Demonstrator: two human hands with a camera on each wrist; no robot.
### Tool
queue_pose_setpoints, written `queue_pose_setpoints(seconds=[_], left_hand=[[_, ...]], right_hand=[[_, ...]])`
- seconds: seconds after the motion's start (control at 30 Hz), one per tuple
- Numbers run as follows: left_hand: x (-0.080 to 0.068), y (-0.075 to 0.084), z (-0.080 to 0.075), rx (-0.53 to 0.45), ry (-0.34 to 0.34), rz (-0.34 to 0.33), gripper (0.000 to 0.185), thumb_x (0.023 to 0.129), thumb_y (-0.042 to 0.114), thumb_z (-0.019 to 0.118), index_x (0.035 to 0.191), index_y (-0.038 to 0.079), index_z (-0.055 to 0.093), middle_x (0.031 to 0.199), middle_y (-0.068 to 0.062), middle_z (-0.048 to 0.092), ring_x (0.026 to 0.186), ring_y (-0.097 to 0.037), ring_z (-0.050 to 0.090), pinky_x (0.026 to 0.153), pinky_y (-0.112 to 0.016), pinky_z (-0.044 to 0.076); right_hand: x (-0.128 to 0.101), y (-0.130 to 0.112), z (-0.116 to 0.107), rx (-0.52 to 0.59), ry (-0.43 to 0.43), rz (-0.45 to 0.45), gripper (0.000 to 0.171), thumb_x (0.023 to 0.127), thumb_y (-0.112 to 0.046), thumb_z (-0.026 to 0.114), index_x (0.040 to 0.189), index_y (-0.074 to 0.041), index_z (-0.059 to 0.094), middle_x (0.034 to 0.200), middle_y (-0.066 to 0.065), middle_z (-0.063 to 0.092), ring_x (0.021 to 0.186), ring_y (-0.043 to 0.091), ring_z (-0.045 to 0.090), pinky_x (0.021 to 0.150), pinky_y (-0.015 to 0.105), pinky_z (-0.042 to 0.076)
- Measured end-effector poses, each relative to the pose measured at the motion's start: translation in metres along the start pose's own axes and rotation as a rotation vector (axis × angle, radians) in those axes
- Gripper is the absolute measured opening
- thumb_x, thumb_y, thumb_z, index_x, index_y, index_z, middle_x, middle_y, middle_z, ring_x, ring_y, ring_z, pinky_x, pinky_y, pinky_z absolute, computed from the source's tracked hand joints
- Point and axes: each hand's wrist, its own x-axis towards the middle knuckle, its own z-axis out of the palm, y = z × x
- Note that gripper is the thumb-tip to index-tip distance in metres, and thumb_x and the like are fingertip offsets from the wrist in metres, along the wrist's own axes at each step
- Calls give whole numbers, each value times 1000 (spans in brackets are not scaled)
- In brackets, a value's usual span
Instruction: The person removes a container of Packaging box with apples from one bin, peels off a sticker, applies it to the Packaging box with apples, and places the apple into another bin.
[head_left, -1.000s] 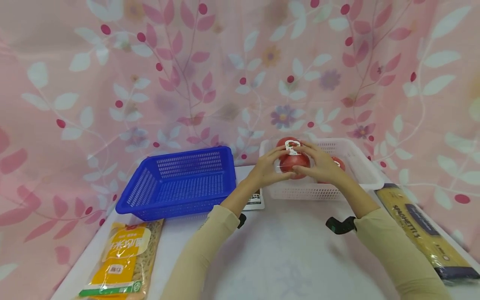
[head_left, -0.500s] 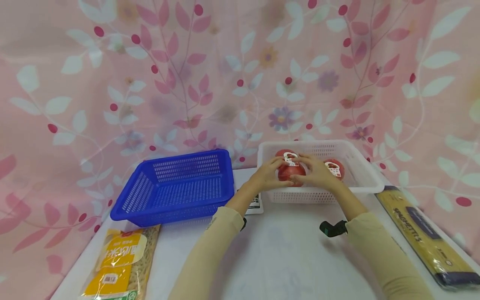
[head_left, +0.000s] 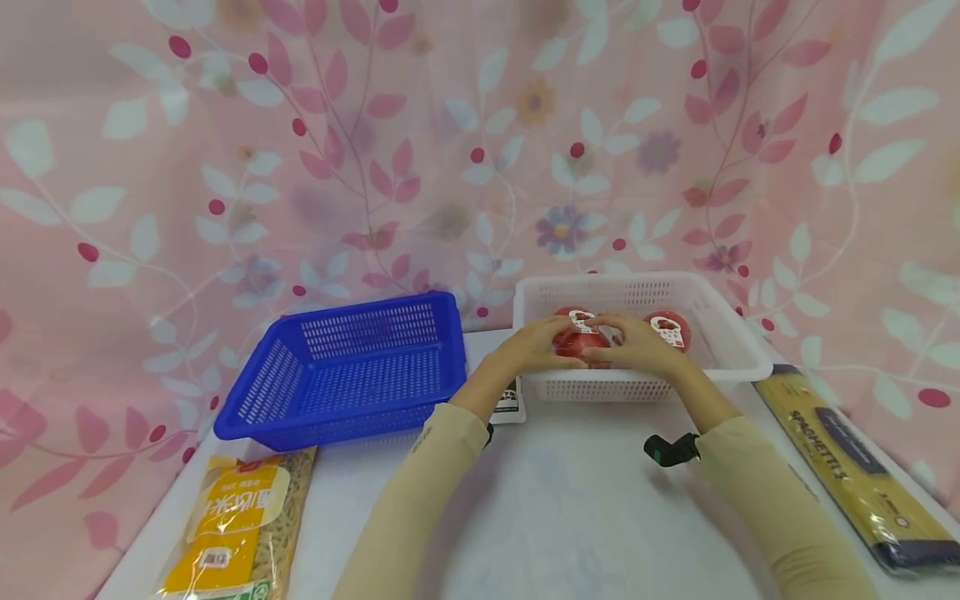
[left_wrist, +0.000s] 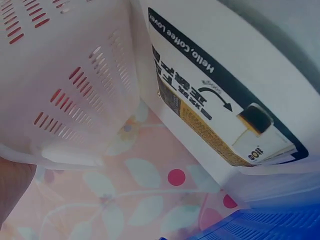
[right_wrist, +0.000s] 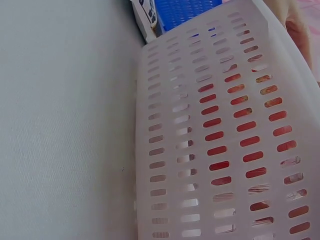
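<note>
In the head view, my left hand (head_left: 529, 347) and right hand (head_left: 639, 343) grip opposite sides of a clear plastic pack of red, round fruit (head_left: 577, 345) with a white label. They hold it low inside the left part of a white perforated basket (head_left: 731, 367). Another labelled red fruit pack (head_left: 670, 332) lies in the basket, right of my right hand. The right wrist view shows red through the slots of the basket wall (right_wrist: 200, 135). Only an edge of the left hand (left_wrist: 12, 182) appears in the left wrist view.
A blue perforated basket (head_left: 375, 379) stands at the left, behind a yellow-labelled pasta bag (head_left: 236, 525). Between the baskets is a white pack marked "Hello, Coffee Lover" (left_wrist: 200, 95). A spaghetti packet (head_left: 847, 467) lies along the right side. A floral curtain (head_left: 450, 167) hangs behind.
Both hands have lowered the fruit pack from above the white basket's rim down into it. In the last half second they have sunk only slightly, still gripping it.
</note>
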Motion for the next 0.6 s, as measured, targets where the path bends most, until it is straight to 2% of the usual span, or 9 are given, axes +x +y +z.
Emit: queue_pose_setpoints(seconds=[0.23, 0.47, 0.6], left_hand=[[3, 0, -1, 28, -17, -10, 62, 73, 55, 67, 124, 23, 54, 119, 4, 57, 100, -13, 55, 90, -32, 44], [9, 1, 0, 78, -54, -34, 61, 75, 52, 69, 127, 23, 56, 124, 1, 57, 106, -15, 53, 92, -33, 43], [11, 1, 2, 95, -83, -37, 59, 76, 50, 69, 127, 23, 56, 124, 1, 56, 108, -15, 52, 93, -33, 42]], right_hand=[[1, 1, -2, 1, -30, 38, 65, 76, -49, 69, 128, -14, 51, 137, 14, 41, 126, 36, 34, 93, 60, 34], [4, 0, -4, -22, -70, 100, 73, 75, -51, 68, 131, -10, 47, 136, 16, 41, 127, 37, 32, 95, 63, 29], [4, 2, -3, -24, -88, 105, 73, 75, -48, 70, 132, -9, 46, 137, 16, 40, 127, 37, 31, 95, 62, 29]])
